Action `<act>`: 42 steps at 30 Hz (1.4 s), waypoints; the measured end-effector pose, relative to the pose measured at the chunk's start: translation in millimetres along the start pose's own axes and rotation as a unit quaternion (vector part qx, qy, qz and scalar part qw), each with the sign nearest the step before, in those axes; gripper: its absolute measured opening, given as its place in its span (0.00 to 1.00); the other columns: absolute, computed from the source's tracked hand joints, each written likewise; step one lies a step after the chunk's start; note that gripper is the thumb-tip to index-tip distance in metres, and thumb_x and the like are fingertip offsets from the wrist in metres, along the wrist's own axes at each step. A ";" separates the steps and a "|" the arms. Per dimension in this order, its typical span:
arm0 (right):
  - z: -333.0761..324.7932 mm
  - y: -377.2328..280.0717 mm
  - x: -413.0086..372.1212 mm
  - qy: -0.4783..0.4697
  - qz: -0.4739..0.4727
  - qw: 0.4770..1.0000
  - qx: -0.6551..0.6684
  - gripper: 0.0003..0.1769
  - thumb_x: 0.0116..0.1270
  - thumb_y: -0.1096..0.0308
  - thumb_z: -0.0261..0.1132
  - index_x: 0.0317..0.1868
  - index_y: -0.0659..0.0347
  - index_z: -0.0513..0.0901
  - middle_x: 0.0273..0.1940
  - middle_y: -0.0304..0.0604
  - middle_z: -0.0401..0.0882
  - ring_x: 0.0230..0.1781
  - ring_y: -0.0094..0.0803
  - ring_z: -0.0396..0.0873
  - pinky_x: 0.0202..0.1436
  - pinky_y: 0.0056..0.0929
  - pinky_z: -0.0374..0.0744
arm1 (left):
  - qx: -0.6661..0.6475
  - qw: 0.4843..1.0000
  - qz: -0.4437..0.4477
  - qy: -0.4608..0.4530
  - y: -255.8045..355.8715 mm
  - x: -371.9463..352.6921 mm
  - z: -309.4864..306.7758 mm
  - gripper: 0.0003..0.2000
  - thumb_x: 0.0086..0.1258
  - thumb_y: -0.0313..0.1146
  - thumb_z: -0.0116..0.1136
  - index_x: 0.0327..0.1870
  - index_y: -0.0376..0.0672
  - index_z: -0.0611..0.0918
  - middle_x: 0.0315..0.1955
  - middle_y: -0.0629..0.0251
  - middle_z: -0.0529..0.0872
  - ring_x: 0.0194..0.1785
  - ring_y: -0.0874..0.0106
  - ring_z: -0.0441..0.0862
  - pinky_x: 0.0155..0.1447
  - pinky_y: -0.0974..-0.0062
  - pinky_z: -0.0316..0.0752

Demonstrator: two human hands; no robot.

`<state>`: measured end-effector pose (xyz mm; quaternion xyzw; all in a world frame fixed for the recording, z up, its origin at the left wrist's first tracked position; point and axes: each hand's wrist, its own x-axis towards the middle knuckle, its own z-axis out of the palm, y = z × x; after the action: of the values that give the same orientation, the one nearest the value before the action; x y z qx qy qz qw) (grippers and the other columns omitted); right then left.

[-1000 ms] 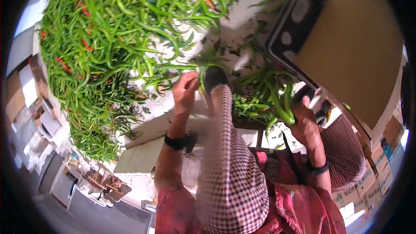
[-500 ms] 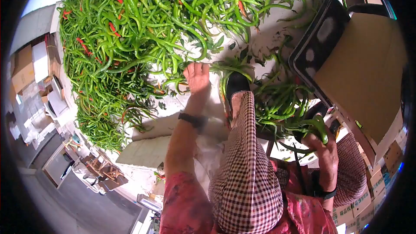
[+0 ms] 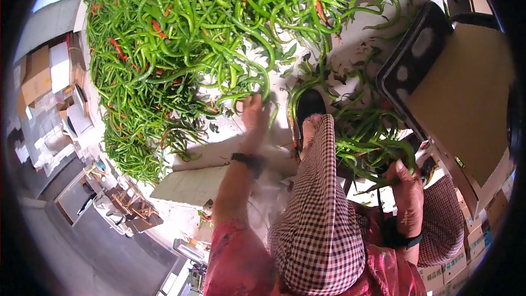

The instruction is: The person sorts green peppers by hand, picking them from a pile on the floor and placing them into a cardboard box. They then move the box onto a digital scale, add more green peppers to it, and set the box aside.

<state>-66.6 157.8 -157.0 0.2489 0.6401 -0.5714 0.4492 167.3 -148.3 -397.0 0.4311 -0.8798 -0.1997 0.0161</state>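
A large heap of long green chili peppers (image 3: 181,38), with a few red ones, lies on a pale sheet (image 3: 350,27). My left hand (image 3: 256,116) is at the heap's lower edge, its fingertips close to a green pepper; motion blurs the fingers, so their grip is unclear. At the right, my right hand (image 3: 405,186) is closed round green peppers (image 3: 392,156), thumb on top. Beyond that hand lies a smaller pile of peppers (image 3: 361,123), beside my dark shoe (image 3: 310,104).
A black-edged frame (image 3: 408,60) and a large cardboard panel (image 3: 466,93) stand at the right. My checked trouser leg (image 3: 323,214) rises between my arms. Loose leaves lie on the sheet. Cartons (image 3: 35,77) are at the far left, and printed boxes (image 3: 455,263) at the lower right.
The whole view has shifted slightly right. My left hand has come away from the stems near my shoe and blurs beside the heap's edge. My right hand still holds peppers.
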 end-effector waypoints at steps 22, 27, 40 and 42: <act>38.3 0.3 71.6 0.025 -0.031 0.994 0.102 0.23 0.60 0.74 0.62 0.58 0.63 0.77 0.48 0.39 0.78 0.48 0.31 0.76 0.56 0.32 0.75 | -0.317 0.942 0.113 0.007 195.2 135.1 -44.2 0.13 0.60 0.26 0.63 0.46 0.40 0.80 0.38 0.54 0.82 0.44 0.54 0.81 0.50 0.62 0.76; 24.5 -1.5 54.6 -0.015 0.010 0.993 0.120 0.27 0.58 0.75 0.60 0.61 0.66 0.72 0.44 0.45 0.79 0.43 0.35 0.79 0.53 0.34 0.77 | -0.079 0.977 0.139 0.142 177.6 207.2 -40.8 0.24 0.56 0.27 0.67 0.57 0.41 0.77 0.52 0.54 0.74 0.55 0.53 0.70 0.59 0.56 0.65; 37.3 -25.5 16.3 0.053 -0.088 0.984 -0.146 0.25 0.60 0.71 0.65 0.58 0.67 0.72 0.47 0.46 0.81 0.47 0.34 0.79 0.56 0.30 0.75 | 0.020 0.949 0.294 0.107 169.0 212.5 -32.4 0.15 0.54 0.26 0.61 0.44 0.48 0.84 0.47 0.62 0.80 0.58 0.58 0.70 0.57 0.59 0.63; 38.1 -27.2 12.9 0.073 -0.113 0.976 -0.172 0.25 0.60 0.71 0.65 0.58 0.68 0.73 0.48 0.47 0.81 0.48 0.35 0.79 0.57 0.31 0.75 | -0.008 0.938 0.281 0.204 186.6 202.1 -57.9 0.16 0.53 0.21 0.61 0.44 0.46 0.86 0.49 0.60 0.82 0.57 0.57 0.74 0.58 0.58 0.67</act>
<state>-84.2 112.8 -152.1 0.1352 0.7836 -0.4801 0.3703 -88.3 -220.0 -304.7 0.1972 -0.9414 -0.1016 0.2540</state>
